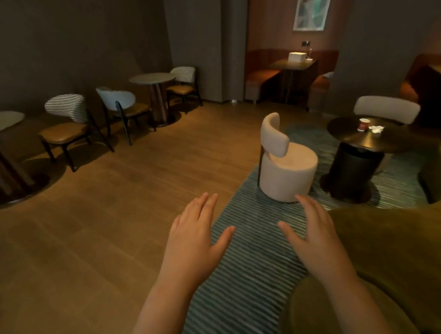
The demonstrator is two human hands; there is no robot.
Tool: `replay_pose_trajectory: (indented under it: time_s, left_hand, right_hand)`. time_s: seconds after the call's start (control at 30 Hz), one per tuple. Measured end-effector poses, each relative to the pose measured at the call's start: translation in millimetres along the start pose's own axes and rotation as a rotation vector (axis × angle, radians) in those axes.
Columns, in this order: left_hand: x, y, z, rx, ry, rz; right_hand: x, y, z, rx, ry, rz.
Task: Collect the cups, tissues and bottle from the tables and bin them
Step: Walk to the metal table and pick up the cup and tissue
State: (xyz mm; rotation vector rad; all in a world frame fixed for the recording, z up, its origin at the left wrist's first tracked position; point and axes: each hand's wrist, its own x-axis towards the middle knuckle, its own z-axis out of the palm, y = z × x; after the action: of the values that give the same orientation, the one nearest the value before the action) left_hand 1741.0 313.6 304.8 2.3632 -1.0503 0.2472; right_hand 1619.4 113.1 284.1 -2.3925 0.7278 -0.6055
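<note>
Cup (364,124): red paper, upright on the dark round table (340,131) at the right of the room, well apart from both hands.
Tissue (376,128): crumpled white, lying just beside the cup on the same tabletop; the pair reads as litter left after use, so both can probably be taken in one stop.
Bottle: not visible in this view.
Bin: not visible in this view.
Left hand (195,241): held out in front, palm down, fingers straight and together, holding nothing.
Right hand (317,235): same pose, palm down, fingers straight, holding nothing.
Hand spacing: apart, with the striped rug (254,254) showing between them. Both are free, which suits a pickup not yet begun.
Cream chair (288,168): stands on the rug between the hands and the dark round table; the approach likely has to pass to one side of it.
Olive sofa (397,247): curves round the lower right, close beside the right hand, and narrows the path on that side.
White box (297,57): on the booth table (280,64) at the back; whether it holds tissues cannot be told.
Stage: judged as the start of collection, nothing gathered.
Next requirement: close the distance to the dark round table, then grip the cup by its wall and pinch up the tissue.
Risk: a light paper cup tips easily if knocked, and may hold liquid.
</note>
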Motion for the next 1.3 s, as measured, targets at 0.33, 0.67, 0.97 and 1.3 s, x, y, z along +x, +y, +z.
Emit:
replay_pose_trajectory:
  time_s: [0.33, 0.67, 0.97, 1.3]
  left_hand:
    - [245.4, -37.7, 103.8, -0.101, -0.158, 0.201]
    - [509.9, -6.0, 231.4, -0.137, -0.217, 0.301]
    - [699.0, 23.1, 334.8, -0.331, -0.279, 0.298]
    - [929.8, 108.0, 502.9, -0.336, -0.349, 0.529]
  right_hand:
    - [195.7, 57.4, 36.4, -0.060, 0.082, 0.175]
    - [460.1, 180.4, 22.9, -0.014, 0.170, 0.260]
    - [629.2, 278.0, -12.0, -0.042, 0.268, 0.341]
    - [800.3, 422.3, -56.0, -0.237, 0.422, 0.543]
